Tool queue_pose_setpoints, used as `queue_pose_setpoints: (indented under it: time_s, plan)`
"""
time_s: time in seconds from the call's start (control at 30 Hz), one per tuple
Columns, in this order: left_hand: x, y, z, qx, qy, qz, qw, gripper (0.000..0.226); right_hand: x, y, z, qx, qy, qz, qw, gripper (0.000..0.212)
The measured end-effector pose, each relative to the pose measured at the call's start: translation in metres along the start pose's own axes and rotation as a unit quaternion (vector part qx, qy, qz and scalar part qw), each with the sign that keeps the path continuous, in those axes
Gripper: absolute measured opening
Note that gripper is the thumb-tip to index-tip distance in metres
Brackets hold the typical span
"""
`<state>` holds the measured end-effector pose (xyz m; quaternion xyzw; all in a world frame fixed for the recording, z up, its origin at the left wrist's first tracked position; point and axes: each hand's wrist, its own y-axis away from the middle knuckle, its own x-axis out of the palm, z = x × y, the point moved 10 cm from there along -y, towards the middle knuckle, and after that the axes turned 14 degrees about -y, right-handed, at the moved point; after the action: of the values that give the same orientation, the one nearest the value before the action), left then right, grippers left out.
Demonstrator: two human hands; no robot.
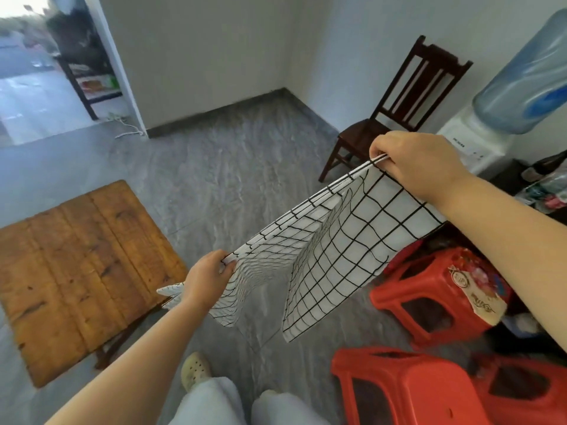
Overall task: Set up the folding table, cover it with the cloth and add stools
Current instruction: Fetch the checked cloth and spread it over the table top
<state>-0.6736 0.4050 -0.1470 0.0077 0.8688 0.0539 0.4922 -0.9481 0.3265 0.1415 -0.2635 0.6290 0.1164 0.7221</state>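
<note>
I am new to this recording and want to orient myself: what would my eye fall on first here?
First, the white cloth with a black grid, stretched in the air across the centre between the left grip and the right grip. Next, the bright red stools on the floor at lower right, and the wooden table standing uncovered at left.

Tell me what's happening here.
A person holds a checked cloth up in the air, the left hand and right hand each pinching its top edge. The wooden table stands unfolded and uncovered to their left. The red stools sit on the floor to the right, away from the table.
</note>
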Motion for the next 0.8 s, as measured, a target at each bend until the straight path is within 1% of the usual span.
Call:
queue_pose_setpoints:
  time_s: [0.1,0.13,0.2,0.33,0.5,0.63,0.73,0.8]
  plan:
    - [-0.015,0.022,-0.005,-0.003,-0.016,-0.023,1.000,0.008,-0.004,0.025,-0.007,-0.020,-0.015,-0.009,1.000,0.005]
    - [-0.021,0.030,-0.004,-0.002,-0.030,-0.030,0.999,0.010,-0.002,0.032,-0.008,-0.031,-0.021,-0.006,0.999,0.005]
    - [-0.035,0.050,0.000,0.002,-0.065,-0.039,0.997,0.013,0.006,0.044,-0.006,-0.052,-0.035,0.011,0.998,0.007]
    - [-0.070,0.097,0.012,-0.005,-0.098,-0.059,0.993,0.008,0.026,0.056,0.009,-0.108,-0.047,0.038,0.992,0.014]
    - [-0.111,0.161,0.055,-0.054,-0.131,-0.090,0.986,0.010,0.051,0.054,0.053,-0.156,-0.053,0.063,0.984,0.019]
    - [-0.143,0.213,0.093,-0.092,-0.119,-0.126,0.981,0.005,0.075,0.043,0.093,-0.181,-0.052,0.062,0.980,0.033]
    - [-0.168,0.247,0.124,-0.113,-0.120,-0.137,0.977,0.005,0.101,0.034,0.127,-0.190,-0.046,0.081,0.977,0.044]
    - [-0.185,0.266,0.141,-0.119,-0.127,-0.134,0.975,0.004,0.109,0.032,0.158,-0.222,-0.060,0.080,0.970,0.050]
